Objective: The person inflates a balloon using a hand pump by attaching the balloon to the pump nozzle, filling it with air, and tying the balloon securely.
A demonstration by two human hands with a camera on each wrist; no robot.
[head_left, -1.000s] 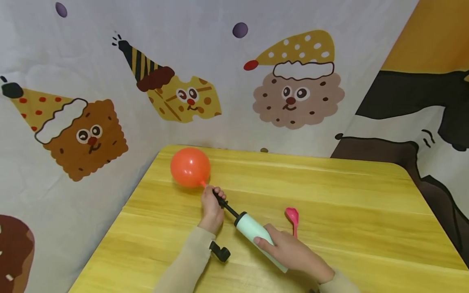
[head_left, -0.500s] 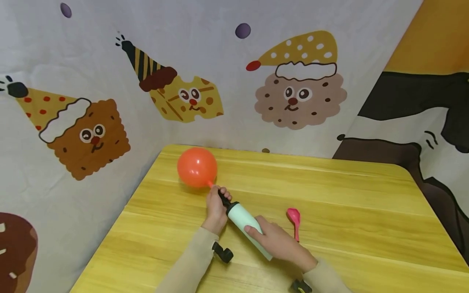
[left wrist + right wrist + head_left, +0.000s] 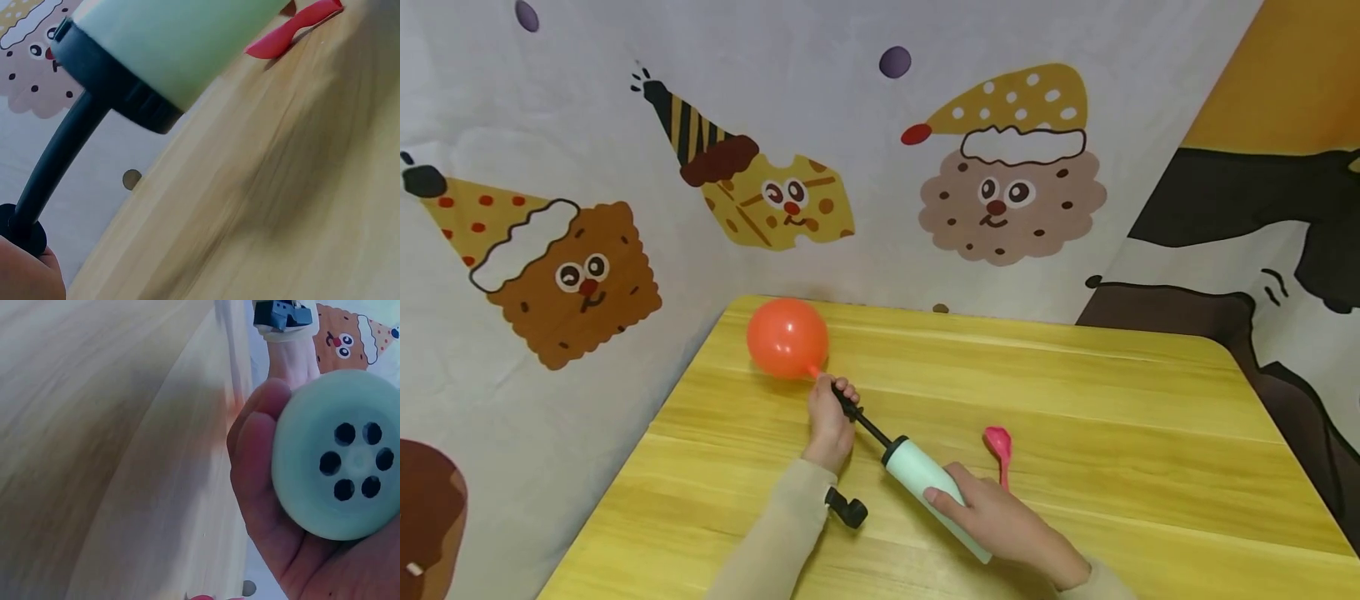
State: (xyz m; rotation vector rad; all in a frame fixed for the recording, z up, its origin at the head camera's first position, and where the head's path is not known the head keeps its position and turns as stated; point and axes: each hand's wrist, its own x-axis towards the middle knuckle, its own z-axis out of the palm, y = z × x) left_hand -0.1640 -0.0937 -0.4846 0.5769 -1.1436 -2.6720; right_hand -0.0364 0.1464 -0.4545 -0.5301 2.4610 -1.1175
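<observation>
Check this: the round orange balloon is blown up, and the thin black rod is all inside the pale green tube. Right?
Not all inside: the head view shows the thin black rod sticking out of the pale green tube. The round orange balloon is blown up.

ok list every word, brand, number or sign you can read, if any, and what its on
None can be read in any view.
Pump: no lettering where it shows; the right hand covers part.
Red balloon, pink balloon: none seen.
Backdrop: cartoon-printed, no lettering.
</observation>
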